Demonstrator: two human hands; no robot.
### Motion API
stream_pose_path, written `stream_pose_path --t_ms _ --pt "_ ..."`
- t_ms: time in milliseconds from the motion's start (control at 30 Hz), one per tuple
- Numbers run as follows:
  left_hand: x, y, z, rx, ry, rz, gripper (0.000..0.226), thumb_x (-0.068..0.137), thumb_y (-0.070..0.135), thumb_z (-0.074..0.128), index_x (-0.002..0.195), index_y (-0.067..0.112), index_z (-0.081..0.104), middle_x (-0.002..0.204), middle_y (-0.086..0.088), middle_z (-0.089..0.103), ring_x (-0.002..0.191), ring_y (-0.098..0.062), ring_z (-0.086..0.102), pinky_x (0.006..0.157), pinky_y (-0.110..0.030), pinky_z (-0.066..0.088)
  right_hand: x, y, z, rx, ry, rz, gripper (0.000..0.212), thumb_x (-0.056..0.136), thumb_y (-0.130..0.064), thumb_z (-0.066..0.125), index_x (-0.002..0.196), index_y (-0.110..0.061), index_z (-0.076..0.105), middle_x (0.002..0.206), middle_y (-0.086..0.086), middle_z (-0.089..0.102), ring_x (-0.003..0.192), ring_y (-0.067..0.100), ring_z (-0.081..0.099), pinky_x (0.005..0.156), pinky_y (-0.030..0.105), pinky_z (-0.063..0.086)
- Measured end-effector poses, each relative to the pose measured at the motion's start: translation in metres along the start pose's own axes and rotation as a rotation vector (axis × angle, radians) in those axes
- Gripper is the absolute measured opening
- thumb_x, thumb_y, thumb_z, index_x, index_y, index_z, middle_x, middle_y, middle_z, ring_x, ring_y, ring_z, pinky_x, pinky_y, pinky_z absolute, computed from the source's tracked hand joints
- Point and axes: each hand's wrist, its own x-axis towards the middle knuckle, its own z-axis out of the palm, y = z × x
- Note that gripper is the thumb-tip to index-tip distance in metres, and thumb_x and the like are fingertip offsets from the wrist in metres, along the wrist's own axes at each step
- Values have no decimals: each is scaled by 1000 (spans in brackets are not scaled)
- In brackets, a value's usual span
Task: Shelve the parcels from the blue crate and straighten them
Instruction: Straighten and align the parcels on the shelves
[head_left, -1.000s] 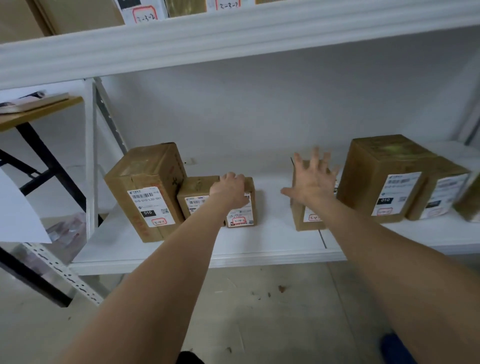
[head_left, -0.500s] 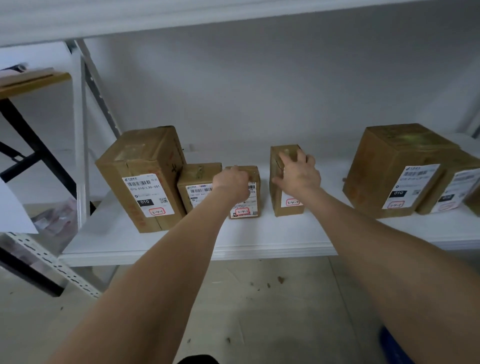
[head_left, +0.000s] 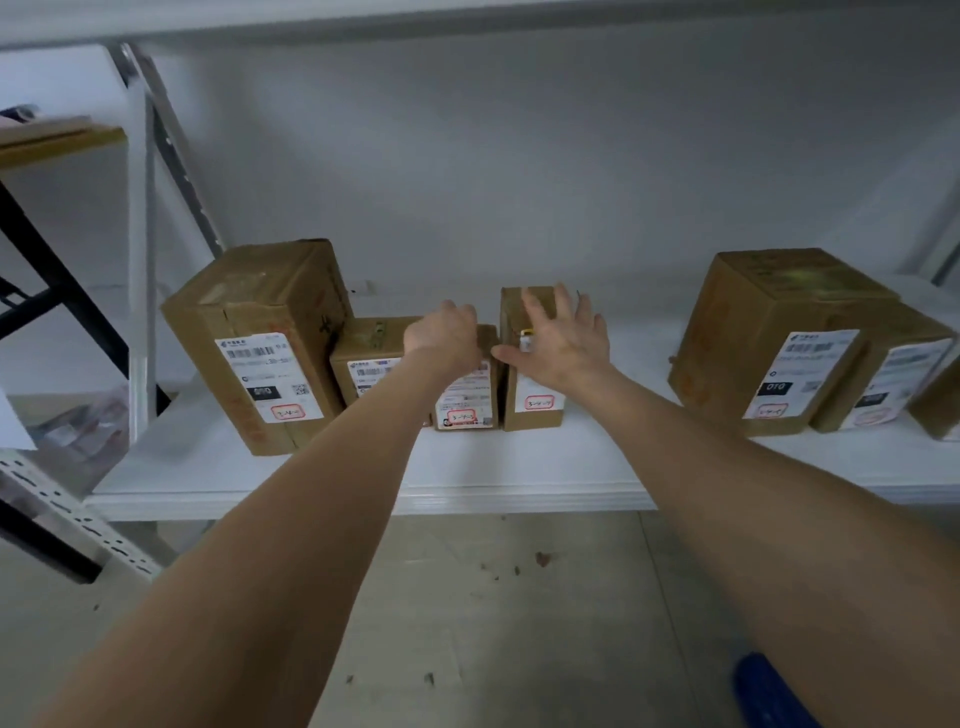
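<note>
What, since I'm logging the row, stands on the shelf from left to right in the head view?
Tall parcel, low parcel, small parcel under the left hand, narrow parcel under the right hand, large parcel, end parcel.

tall parcel (head_left: 260, 343) nearest the shelf's (head_left: 519, 467) left edge, low parcel (head_left: 363, 353) touching its right side, small parcel (head_left: 465, 400) next, upright parcel (head_left: 532, 408) just beside it, large parcel (head_left: 769, 338) well apart toward the right edge, end parcel (head_left: 883, 384) against its right, blue crate (head_left: 769, 691) on the floor (head_left: 467, 623) below the front edge

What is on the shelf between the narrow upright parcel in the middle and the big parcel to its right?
Nothing: the head view shows bare white shelf there, partly crossed by the right forearm.
</note>
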Motion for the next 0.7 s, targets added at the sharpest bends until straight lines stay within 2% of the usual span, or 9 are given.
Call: stream_pose_path --t_ms 133,200,367,467,600,633,700 --pt "-5 37 -22 -153 304 77 48 93 15 51 139 18 38 136 -8 44 125 -26 44 85 -40 48 -13 32 -20 26 184 -80 64 98 -50 39 152 -22 18 160 11 11 147 35 6 118 48 13" --pt "-12 76 -31 -188 353 157 48 92 14 49 139 16 39 136 -9 44 126 -26 42 86 -41 46 -18 55 -36 61 233 -83 57 101 -37 37 152 -19 20 160 10 13 148 31 5 119 44 12" --pt "-23 180 -49 -244 316 300 48 91 15 48 138 12 40 137 -10 42 129 -25 37 92 -39 41 -36 141 -80 51 292 -5 58 100 -31 36 153 -21 15 162 9 4 149 31 -1 120 44 7" --pt "-28 231 -53 -218 239 384 54 93 22 48 143 12 32 144 -8 36 133 -25 33 99 -40 39 -54 203 -94 16 322 107 63 99 -44 35 154 -22 11 162 12 -2 148 34 -2 120 48 6" --pt "-32 280 -45 -118 70 431 71 93 23 53 151 11 14 155 -6 20 142 -24 23 108 -40 32 -68 259 -101 -11 106 240 97 81 -71 54 154 -33 2 160 13 -14 147 39 -9 117 54 1" --pt "-32 285 -41 -73 44 434 72 92 23 55 151 12 14 157 -6 18 143 -24 21 110 -40 29 -70 266 -99 19 49 265 103 77 -71 60 153 -34 2 160 13 -14 147 41 -7 117 54 4" --pt "-28 289 -35 -29 -28 430 72 91 20 56 151 15 17 158 -3 16 144 -24 19 112 -42 30 -72 272 -93 158 -37 298 106 74 -64 70 153 -33 6 158 17 -4 145 42 11 115 52 22"
